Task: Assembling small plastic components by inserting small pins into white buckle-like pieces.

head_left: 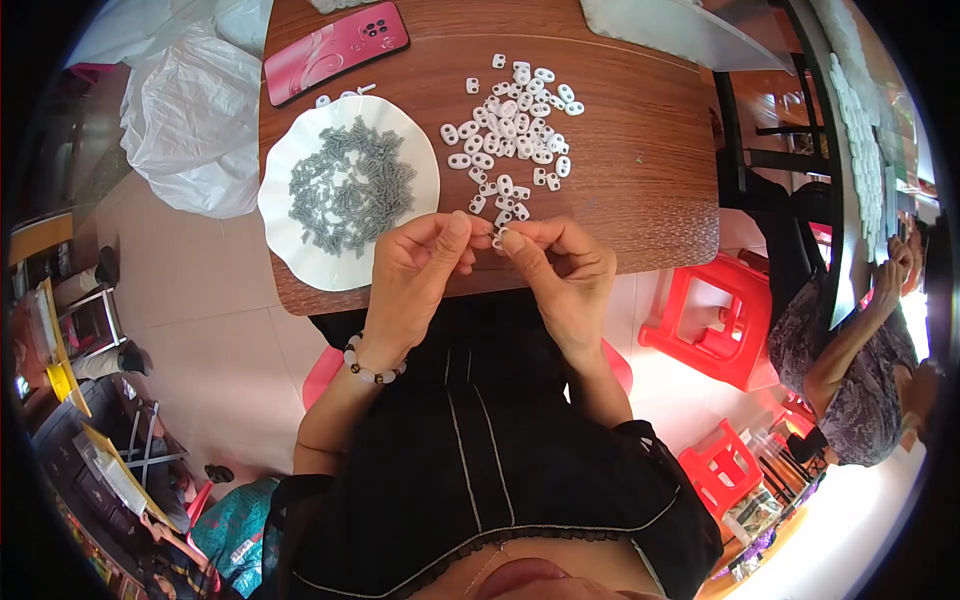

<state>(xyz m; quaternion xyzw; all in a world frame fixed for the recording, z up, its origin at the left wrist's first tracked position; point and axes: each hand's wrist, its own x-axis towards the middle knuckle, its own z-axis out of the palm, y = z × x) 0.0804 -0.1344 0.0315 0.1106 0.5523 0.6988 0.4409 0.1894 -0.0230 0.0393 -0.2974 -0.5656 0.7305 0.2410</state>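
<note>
At the front edge of the table, my right hand (565,280) pinches a small white plastic piece (498,240) between thumb and forefinger. My left hand (420,275) is closed in a pinch right beside it, the fingertips nearly meeting; whatever they hold is too small to make out. Past my hands lies a loose pile of white oval plastic pieces with two holes (515,125). To the left, a white wavy-rimmed plate (277,215) bears a heap of small grey translucent pins (375,185), close to my left hand.
A pink phone (335,52) lies behind the plate, with a few white pieces (345,95) between. White plastic bags (195,120) stand left of the wooden table (640,150). Red stools (715,320) are on the right, where another person (850,370) works at a neighbouring table.
</note>
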